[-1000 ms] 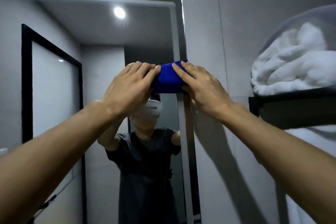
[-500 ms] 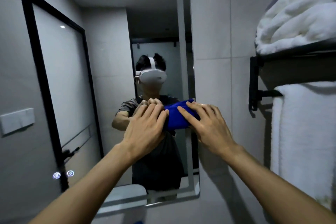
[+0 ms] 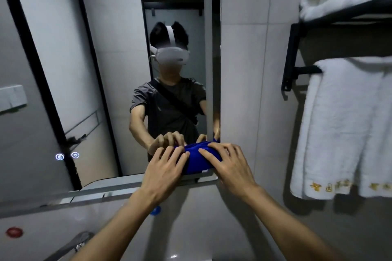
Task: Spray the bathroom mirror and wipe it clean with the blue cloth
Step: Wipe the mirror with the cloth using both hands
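While the folded blue cloth (image 3: 198,160) is pressed flat against the glass, it is seen at the lower right corner of the wall-mounted bathroom mirror (image 3: 101,74), just above the bottom frame edge. It is held there by both hands: the left hand (image 3: 164,172) is laid over its left end and the right hand (image 3: 230,167) over its right end, the fingers of each spread and nearly straight, pressing rather than clenching, with a strip of blue showing between them. No spray bottle can be seen, so spraying is judged to be finished already, though this cannot be confirmed. Wiping is clearly in hand, and the cloth's place at the bottom corner suggests that one downward pass along the right edge is nearly complete. No streaks or droplets can be made out on the glass, so how much of the wide left portion has been cleaned cannot be told; it is probably still to be covered. White towels (image 3: 343,125) are hung on a black rack (image 3: 293,57) to the right, well apart from the mirror.
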Motion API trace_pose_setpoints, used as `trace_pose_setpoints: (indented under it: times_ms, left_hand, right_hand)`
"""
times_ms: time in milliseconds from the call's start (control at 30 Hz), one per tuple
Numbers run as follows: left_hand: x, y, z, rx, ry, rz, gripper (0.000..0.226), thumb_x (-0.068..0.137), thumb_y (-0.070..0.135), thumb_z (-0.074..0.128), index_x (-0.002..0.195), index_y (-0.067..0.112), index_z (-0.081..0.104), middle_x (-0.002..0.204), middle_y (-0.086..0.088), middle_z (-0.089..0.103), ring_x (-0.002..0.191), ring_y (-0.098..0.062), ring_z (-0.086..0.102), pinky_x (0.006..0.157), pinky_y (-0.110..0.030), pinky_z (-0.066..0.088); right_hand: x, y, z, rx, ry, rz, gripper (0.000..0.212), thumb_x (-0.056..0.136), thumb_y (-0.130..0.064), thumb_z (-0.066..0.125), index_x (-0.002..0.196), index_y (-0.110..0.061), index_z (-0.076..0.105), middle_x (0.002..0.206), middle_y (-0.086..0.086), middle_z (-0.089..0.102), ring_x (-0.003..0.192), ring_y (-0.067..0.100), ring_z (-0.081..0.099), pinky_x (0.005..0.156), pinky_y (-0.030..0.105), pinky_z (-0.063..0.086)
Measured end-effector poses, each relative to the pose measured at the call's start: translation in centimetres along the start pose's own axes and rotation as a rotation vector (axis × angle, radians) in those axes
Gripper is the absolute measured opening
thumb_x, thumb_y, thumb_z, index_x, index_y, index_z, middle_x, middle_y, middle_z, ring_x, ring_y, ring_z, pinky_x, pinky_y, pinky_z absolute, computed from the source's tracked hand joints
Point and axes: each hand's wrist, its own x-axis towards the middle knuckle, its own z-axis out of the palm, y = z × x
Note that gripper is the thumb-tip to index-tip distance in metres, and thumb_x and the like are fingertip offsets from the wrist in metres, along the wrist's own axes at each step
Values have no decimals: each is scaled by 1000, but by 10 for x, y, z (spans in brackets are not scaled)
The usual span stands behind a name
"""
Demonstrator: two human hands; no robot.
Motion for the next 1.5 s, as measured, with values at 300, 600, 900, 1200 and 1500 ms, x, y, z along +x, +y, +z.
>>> trace_pose_setpoints:
  times_ms: [300, 600, 900, 1200, 1500]
  left_hand:
    - [-30, 23, 36, -20, -70, 4, 51, 69, 22, 79, 114, 8, 59, 113, -15, 64, 90, -30, 61, 71, -40, 48]
    - [-38, 36, 53, -65, -220, 35, 74, 52, 28, 90, 114, 12, 54, 111, -13, 66, 89, -27, 64, 73, -41, 54]
    - [18, -8, -19, 39, 42, 26, 67, 70, 18, 77, 132, 3, 55, 126, -19, 60, 106, -35, 60, 85, -46, 49]
    - [97, -61, -109, 230, 292, 18, 60, 80, 12, 51, 138, 0, 48, 135, -22, 54, 121, -40, 53, 97, -51, 41]
    - [175, -113, -189, 351, 471, -11, 69, 75, 18, 72, 138, 4, 47, 128, -16, 58, 114, -33, 55, 93, -44, 39]
  right_hand:
    - [-34, -16, 32, 30, -126, 31, 89, 65, -11, 83, 143, -24, 43, 137, 10, 52, 111, 30, 55, 90, 45, 49]
    - [-52, -18, 40, 21, -129, 19, 96, 50, -24, 94, 134, -25, 49, 127, 8, 56, 104, 26, 61, 86, 45, 54]
    - [21, 22, -30, -123, 162, -94, 83, 63, -9, 81, 140, -17, 51, 131, 15, 57, 113, 30, 48, 90, 50, 48]
    - [117, 58, -123, -256, 330, -110, 83, 68, -8, 81, 144, -16, 49, 134, 16, 56, 115, 34, 54, 93, 51, 46]
    - [205, 79, -204, -270, 424, -43, 73, 82, -15, 66, 150, -20, 40, 141, 14, 50, 126, 35, 47, 97, 54, 42]
